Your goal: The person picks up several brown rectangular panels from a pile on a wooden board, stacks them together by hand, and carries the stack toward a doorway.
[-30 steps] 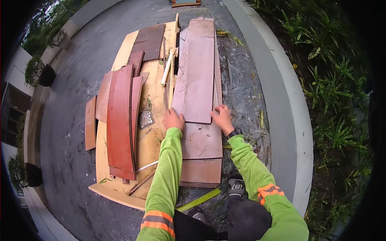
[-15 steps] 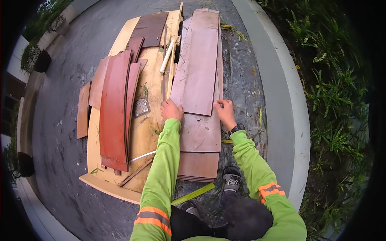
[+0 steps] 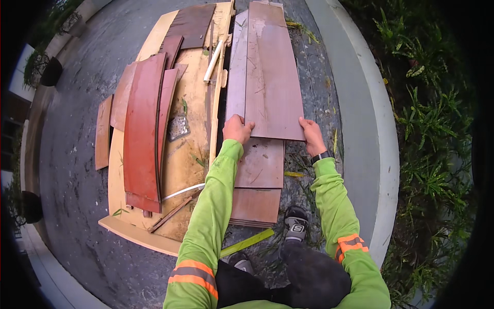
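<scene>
Top board's near end has swung rightward, so presumably loose on the pile; my left hand and right hand pinch it, underside fingers hidden.

Both your arms reach forward, slanting toward each other. Your left arm runs up and to the right, nearly straight through the wrist. Your left grip is closed, fingers bent, thumb pointing right. Your right arm angles up and to the left. Your right grip pinches, thumb side turned inward. Both grips sit apart, about level.
</scene>
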A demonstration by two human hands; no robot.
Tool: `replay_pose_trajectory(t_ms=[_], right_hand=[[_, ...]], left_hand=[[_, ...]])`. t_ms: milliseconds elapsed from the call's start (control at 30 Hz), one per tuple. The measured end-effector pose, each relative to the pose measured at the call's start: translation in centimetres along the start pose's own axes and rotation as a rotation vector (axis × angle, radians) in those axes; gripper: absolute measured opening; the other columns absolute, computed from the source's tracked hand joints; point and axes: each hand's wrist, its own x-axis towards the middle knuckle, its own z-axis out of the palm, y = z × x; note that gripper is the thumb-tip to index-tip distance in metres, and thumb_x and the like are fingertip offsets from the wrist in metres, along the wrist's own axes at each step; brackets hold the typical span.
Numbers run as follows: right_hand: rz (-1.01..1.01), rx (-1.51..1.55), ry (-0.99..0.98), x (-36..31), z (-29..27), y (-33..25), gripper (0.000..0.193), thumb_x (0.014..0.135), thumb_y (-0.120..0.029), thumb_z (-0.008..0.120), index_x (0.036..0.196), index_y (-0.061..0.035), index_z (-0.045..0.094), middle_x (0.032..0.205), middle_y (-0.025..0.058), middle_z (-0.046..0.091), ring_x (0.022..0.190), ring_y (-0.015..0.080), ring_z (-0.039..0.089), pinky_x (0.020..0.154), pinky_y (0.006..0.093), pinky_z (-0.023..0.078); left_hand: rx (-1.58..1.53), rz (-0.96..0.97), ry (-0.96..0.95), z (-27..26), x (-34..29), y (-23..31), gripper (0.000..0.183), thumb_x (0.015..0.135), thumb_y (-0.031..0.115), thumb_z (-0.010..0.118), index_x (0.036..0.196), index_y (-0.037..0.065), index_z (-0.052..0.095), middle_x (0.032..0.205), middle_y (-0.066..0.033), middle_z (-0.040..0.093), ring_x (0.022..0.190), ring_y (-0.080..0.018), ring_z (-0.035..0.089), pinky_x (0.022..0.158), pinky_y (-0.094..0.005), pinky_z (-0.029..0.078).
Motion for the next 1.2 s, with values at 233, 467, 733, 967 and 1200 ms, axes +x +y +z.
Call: replay_pose_trajectory(t_ms=[233, 467, 733, 967, 1200], right_hand=[[-0.131, -0.072, -0.071, -2.1, -2.0, -0.9, 0.055, 0.091, -0.037, 0.063, 0.118, 0.0107, 0.054, 0.112, 0.0161, 0.064, 0.100, 0.0186, 0.060, 0.088, 0.0316, 0.046], [-0.182, -0.295, -0.100, -7.2, 2.4, 2.7, 0.059, 0.090, -0.046, 0.061, 0.108, 0.0094, 0.057, 0.104, 0.0231, 0.064, 0.098, 0.0288, 0.062, 0.087, 0.0378, 0.046], [-0.116, -0.262, -0.140, -11.0, 1.0, 1.3, 0.053, 0.091, -0.040, 0.063, 0.109, 0.0087, 0.056, 0.103, 0.0197, 0.065, 0.095, 0.0234, 0.061, 0.084, 0.0361, 0.046], [0.180, 0.205, -0.437, -12.9, -3.8, 3.6, 0.048, 0.089, -0.023, 0.068, 0.124, 0.0057, 0.051, 0.117, 0.0112, 0.062, 0.102, 0.0159, 0.060, 0.089, 0.0314, 0.048], [0.004, 0.188, -0.220, -13.9, -2.5, 2.9, 0.047, 0.087, -0.025, 0.071, 0.119, 0.0047, 0.054, 0.115, 0.0125, 0.063, 0.101, 0.0146, 0.059, 0.087, 0.0302, 0.047]], left_hand=[[-0.099, 0.062, -0.209, 0.2, -1.1, -0.8, 0.039, 0.080, 0.034, 0.075, 0.087, 0.000, 0.056, 0.077, -0.0141, 0.063, 0.073, -0.0245, 0.061, 0.070, -0.0365, 0.049], [0.216, 0.125, -0.454, -5.8, -1.9, -6.1, 0.042, 0.083, 0.037, 0.074, 0.086, 0.000, 0.054, 0.071, -0.0116, 0.062, 0.066, -0.0211, 0.061, 0.061, -0.0349, 0.049], [0.151, -0.083, -0.841, -8.0, -3.8, -3.1, 0.037, 0.088, 0.030, 0.070, 0.087, -0.004, 0.057, 0.071, -0.0103, 0.065, 0.063, -0.0170, 0.067, 0.057, -0.0275, 0.055], [0.074, -0.095, -1.107, -5.6, -6.0, -4.0, 0.037, 0.090, 0.029, 0.066, 0.091, -0.007, 0.061, 0.079, -0.0124, 0.067, 0.070, -0.0198, 0.069, 0.060, -0.0279, 0.058], [-0.309, -0.254, -0.734, -1.7, -5.3, -3.0, 0.053, 0.089, 0.035, 0.067, 0.110, -0.012, 0.058, 0.102, -0.0199, 0.063, 0.076, -0.0219, 0.065, 0.071, -0.0321, 0.056]])
